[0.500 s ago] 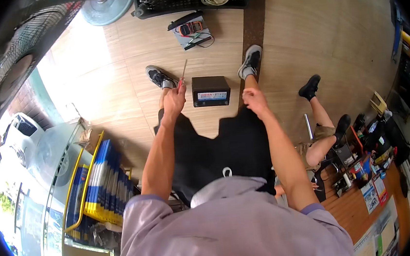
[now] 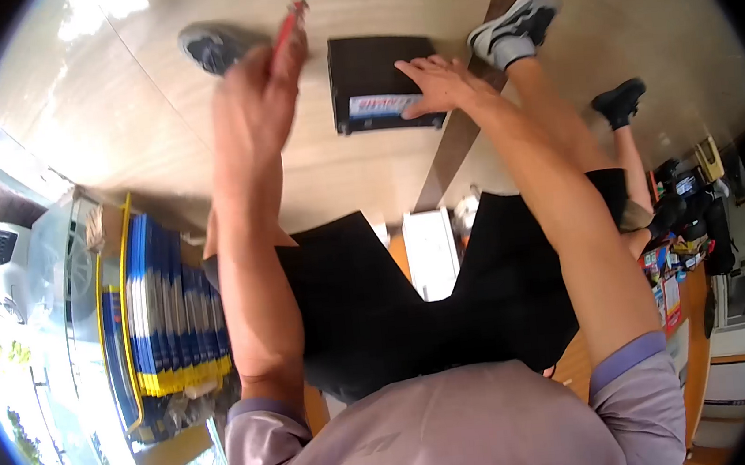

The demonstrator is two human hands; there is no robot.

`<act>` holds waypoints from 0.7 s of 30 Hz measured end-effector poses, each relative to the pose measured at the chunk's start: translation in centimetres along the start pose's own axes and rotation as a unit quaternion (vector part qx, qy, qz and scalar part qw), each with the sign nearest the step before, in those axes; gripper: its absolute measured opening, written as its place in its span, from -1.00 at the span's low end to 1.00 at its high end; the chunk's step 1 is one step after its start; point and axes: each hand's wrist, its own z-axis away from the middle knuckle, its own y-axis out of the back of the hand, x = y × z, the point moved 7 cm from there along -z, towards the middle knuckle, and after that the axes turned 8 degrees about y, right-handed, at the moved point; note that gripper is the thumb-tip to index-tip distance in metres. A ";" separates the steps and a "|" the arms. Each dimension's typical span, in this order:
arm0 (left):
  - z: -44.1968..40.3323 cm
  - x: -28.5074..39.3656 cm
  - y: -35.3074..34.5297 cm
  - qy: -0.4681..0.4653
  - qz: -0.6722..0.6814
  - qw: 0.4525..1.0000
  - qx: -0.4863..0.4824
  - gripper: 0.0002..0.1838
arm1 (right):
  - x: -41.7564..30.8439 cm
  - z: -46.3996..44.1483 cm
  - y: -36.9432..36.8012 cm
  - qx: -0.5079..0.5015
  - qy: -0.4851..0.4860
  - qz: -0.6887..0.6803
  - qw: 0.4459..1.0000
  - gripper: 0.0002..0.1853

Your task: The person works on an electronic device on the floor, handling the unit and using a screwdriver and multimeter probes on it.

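Observation:
A black car battery with a white and blue label stands on the tiled floor between my feet. My left hand is closed around the red handle of a screwdriver, left of the battery. The screwdriver's metal shaft points up and away, and its tip is cut off by the top edge of the view. My right hand has its fingers spread over the battery's right side, the thumb near the label. Whether the palm presses on it cannot be told.
My shoes stand on either side of the battery. On the left, a yellow rack holds several blue and white packs. To the right are another person's leg and black shoe, and a cluttered wooden table.
I have bent closer to the battery. My right hand has moved from beside my knee onto the battery's right side and spread its fingers. The screwdriver stays in my left hand.

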 end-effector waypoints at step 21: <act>5.0 1.8 14.5 -0.306 -0.061 0.940 0.140 -0.61 | -3.0 -4.8 -8.6 -0.021 0.028 -0.013 0.999 0.18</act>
